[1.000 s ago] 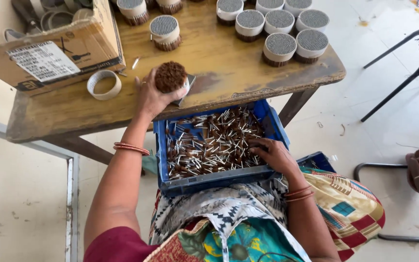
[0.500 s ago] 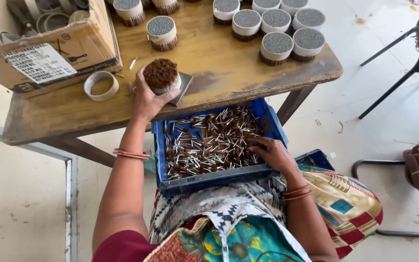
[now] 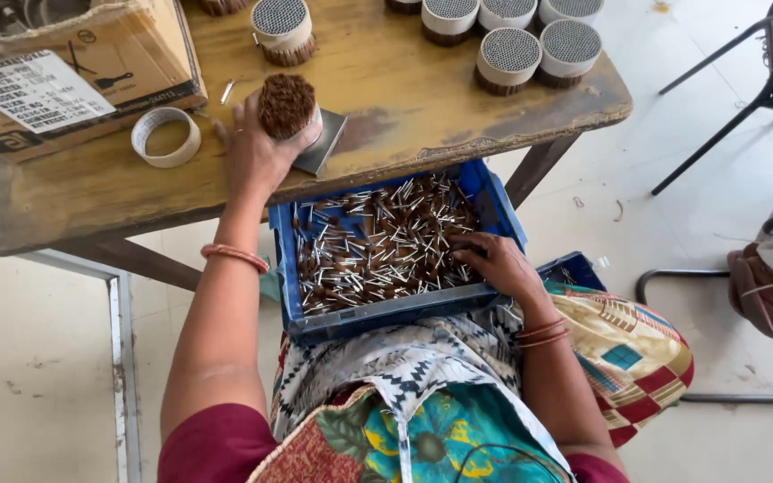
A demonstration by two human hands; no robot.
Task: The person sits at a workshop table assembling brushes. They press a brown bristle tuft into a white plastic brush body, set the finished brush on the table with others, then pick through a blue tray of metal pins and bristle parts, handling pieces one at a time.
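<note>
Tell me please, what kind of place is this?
Probably a small workshop for hand assembly. A blue crate full of small sticks sits on the worker's lap, many filled round bundles stand on a worn wooden table, and a cardboard box sits nearby.

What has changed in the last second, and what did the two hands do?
Very little changed. The left hand keeps its hold on the brown-topped bundle on the wooden table, and the right hand stays among the sticks in the blue crate. Nothing was released or picked up.
</note>
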